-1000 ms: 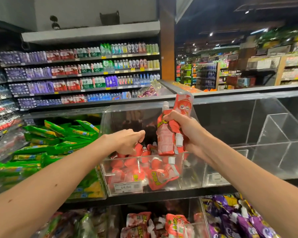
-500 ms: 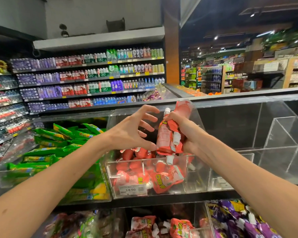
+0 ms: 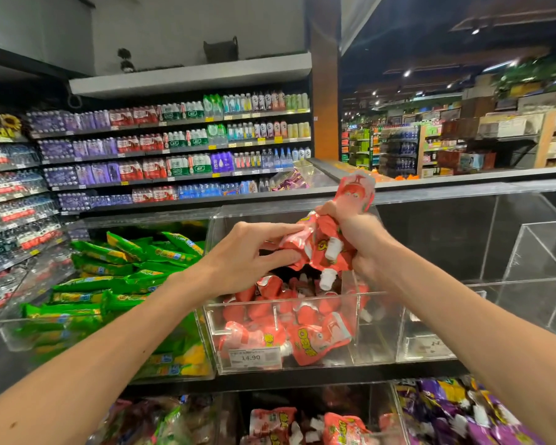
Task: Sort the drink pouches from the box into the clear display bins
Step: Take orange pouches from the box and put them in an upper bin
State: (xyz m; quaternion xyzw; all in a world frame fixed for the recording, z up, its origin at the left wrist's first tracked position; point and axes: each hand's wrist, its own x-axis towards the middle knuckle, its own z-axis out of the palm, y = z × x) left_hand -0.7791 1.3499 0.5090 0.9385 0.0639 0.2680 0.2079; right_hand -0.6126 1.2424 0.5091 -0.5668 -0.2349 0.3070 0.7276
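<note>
My right hand (image 3: pixel 357 239) grips a bunch of red drink pouches (image 3: pixel 326 242) with white caps, held above the middle clear bin (image 3: pixel 371 329). One pouch sticks up above my fist. My left hand (image 3: pixel 247 258) pinches the left edge of that bunch between thumb and fingers. Below, the bin holds several more red pouches (image 3: pixel 302 335) behind a price tag (image 3: pixel 254 357) reading 14.90.
The left clear bin (image 3: pixel 10 332) is full of green pouches (image 3: pixel 126 277). At the right stands a clear bin (image 3: pixel 527 284) with a divider. Lower bins hold red pouches (image 3: pixel 305 425) and purple pouches (image 3: pixel 469 412). Bottle shelves line the back wall.
My left hand rose out of the bin, opened, then closed its fingers on the bunch that my right hand holds. The view moved in closer.
</note>
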